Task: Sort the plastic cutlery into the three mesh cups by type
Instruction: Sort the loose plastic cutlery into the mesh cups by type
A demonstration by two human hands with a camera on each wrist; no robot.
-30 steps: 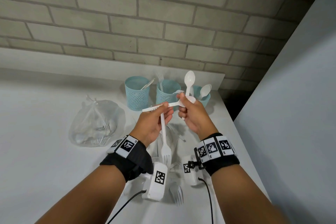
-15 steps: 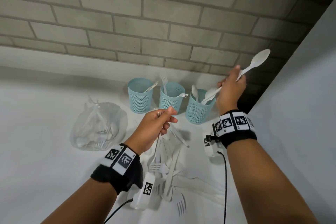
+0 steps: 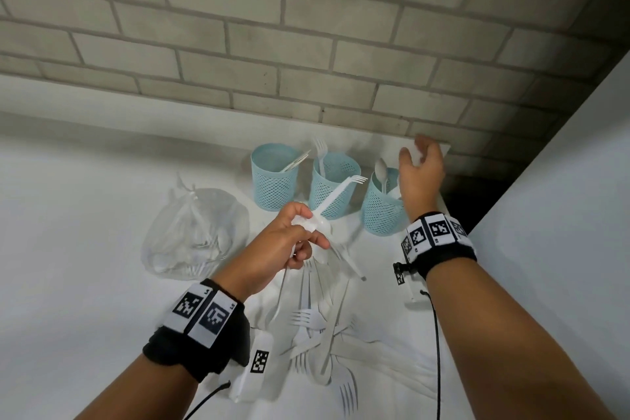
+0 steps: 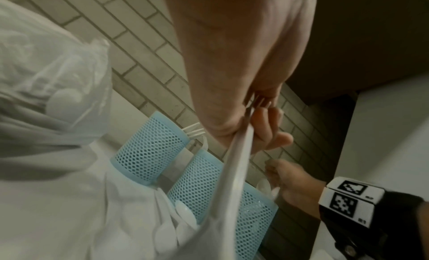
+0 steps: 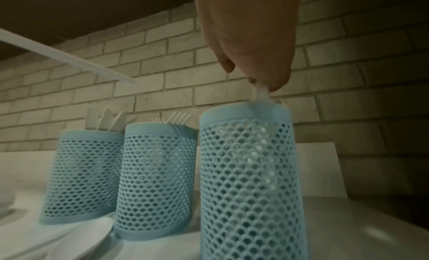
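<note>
Left grip (image 3: pixel 289 242) round white fork (image 3: pixel 335 193)

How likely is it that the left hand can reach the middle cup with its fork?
Probably yes: left hand holds the fork just before the middle cup, nothing between; right hand is aside.

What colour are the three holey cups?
Light blue mesh cups, clearest in the right wrist view.

White cutlery pile (image 3: pixel 320 344) near three upright blue mesh cups (image 3: pixel 335 189).
</note>
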